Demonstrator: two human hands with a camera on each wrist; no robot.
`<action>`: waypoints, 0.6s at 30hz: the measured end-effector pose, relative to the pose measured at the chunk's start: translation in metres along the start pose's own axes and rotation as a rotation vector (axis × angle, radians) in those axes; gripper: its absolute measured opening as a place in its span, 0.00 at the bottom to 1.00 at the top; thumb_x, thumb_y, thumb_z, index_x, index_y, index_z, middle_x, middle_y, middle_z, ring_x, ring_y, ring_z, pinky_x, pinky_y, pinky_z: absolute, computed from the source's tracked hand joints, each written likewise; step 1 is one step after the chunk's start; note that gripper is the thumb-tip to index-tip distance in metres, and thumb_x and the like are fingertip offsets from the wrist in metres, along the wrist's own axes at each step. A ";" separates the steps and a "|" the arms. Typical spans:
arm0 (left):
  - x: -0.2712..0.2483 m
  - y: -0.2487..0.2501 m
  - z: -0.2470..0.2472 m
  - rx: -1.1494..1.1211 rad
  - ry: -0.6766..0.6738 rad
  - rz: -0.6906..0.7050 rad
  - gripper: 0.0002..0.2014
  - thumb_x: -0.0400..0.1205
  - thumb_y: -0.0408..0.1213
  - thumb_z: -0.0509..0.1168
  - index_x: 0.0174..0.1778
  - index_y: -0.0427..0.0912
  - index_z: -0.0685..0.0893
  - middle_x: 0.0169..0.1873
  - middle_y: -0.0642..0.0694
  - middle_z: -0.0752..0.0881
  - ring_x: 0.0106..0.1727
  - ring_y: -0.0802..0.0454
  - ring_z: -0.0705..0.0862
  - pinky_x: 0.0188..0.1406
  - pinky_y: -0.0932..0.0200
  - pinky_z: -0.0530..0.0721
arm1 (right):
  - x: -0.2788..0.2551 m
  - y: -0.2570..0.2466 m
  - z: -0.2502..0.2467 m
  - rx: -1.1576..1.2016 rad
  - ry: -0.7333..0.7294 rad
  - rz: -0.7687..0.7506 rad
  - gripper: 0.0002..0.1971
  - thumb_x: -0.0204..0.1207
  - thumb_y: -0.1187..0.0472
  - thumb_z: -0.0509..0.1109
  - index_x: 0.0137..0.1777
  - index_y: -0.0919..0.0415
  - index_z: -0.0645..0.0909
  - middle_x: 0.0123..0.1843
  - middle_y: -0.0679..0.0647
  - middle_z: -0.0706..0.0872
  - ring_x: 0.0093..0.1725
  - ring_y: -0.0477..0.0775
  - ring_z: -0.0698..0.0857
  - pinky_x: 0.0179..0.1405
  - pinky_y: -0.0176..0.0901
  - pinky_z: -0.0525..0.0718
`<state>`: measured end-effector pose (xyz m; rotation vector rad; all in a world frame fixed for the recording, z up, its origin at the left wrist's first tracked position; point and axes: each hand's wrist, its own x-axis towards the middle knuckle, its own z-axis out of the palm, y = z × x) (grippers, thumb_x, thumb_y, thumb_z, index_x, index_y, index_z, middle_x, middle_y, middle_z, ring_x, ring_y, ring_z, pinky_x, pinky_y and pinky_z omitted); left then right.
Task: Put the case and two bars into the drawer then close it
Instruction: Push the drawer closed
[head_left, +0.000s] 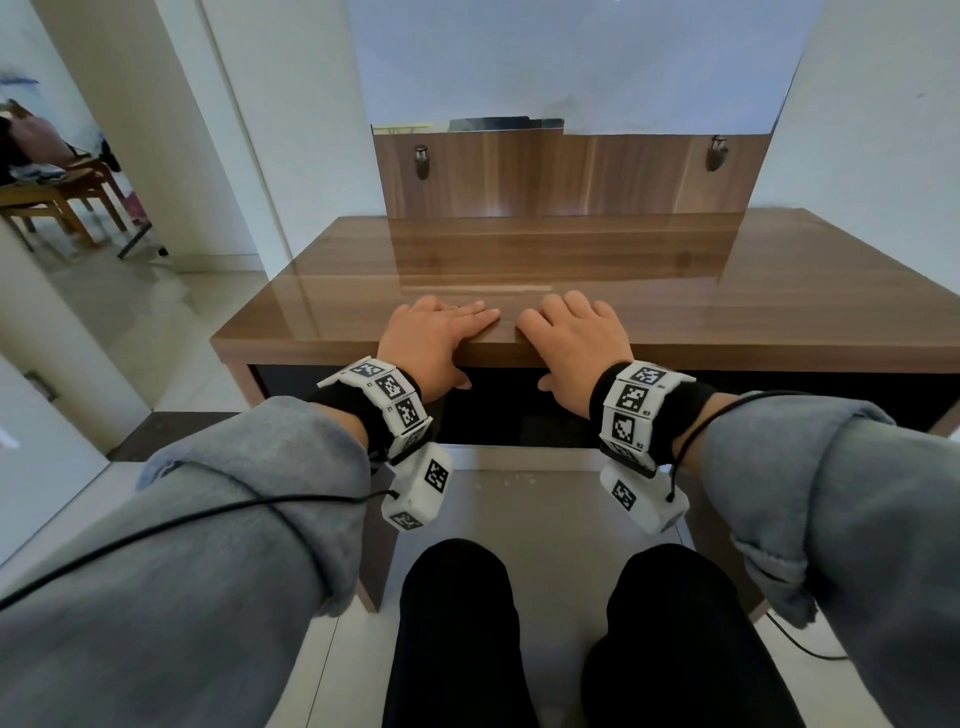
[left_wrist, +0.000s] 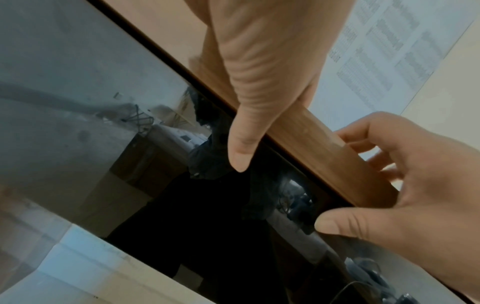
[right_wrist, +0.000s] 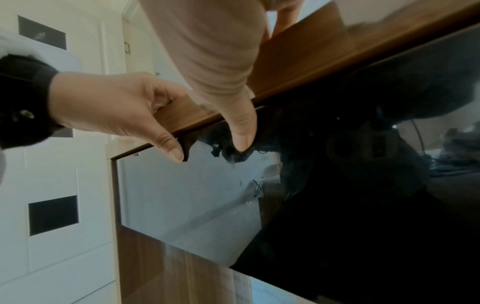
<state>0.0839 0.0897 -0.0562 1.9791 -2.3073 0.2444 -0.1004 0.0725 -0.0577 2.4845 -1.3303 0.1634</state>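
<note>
Neither the case nor the bars appear in any view. The drawer's glossy black front (head_left: 519, 415) sits flush under the wooden desk top (head_left: 597, 270) and looks closed. My left hand (head_left: 447, 338) and right hand (head_left: 566, 338) lie side by side on the desk's front edge, fingers flat on the wood. Both thumbs hang down over the edge in front of the black panel. In the left wrist view the left thumb (left_wrist: 244, 127) points down across the drawer front (left_wrist: 116, 144). In the right wrist view the right thumb (right_wrist: 233, 107) touches the dark panel (right_wrist: 350, 195). Neither hand holds anything.
A wooden back panel (head_left: 566, 176) with two metal knobs stands at the rear of the desk under a mirror. My knees (head_left: 457, 597) are below the desk's front. A wooden chair (head_left: 57, 197) stands in the room at far left. Cables run along both sleeves.
</note>
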 end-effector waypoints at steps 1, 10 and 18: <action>0.001 -0.001 0.000 -0.002 -0.003 0.000 0.44 0.70 0.47 0.75 0.81 0.64 0.60 0.81 0.61 0.65 0.70 0.48 0.71 0.67 0.51 0.66 | 0.000 0.000 0.001 0.002 0.002 -0.003 0.32 0.63 0.55 0.77 0.66 0.55 0.67 0.64 0.55 0.74 0.64 0.60 0.71 0.59 0.52 0.70; 0.000 0.004 -0.001 0.035 0.008 0.002 0.43 0.70 0.47 0.75 0.81 0.62 0.61 0.80 0.59 0.67 0.68 0.48 0.73 0.66 0.53 0.69 | -0.002 -0.001 0.000 0.002 0.008 -0.002 0.32 0.62 0.54 0.78 0.65 0.55 0.68 0.63 0.55 0.74 0.63 0.60 0.72 0.58 0.52 0.71; 0.002 0.007 -0.015 -0.038 -0.080 0.007 0.43 0.70 0.56 0.73 0.81 0.59 0.62 0.80 0.56 0.68 0.70 0.45 0.71 0.70 0.49 0.71 | 0.000 0.006 -0.010 0.157 -0.016 0.005 0.29 0.68 0.50 0.75 0.68 0.53 0.70 0.67 0.53 0.75 0.67 0.59 0.72 0.63 0.52 0.72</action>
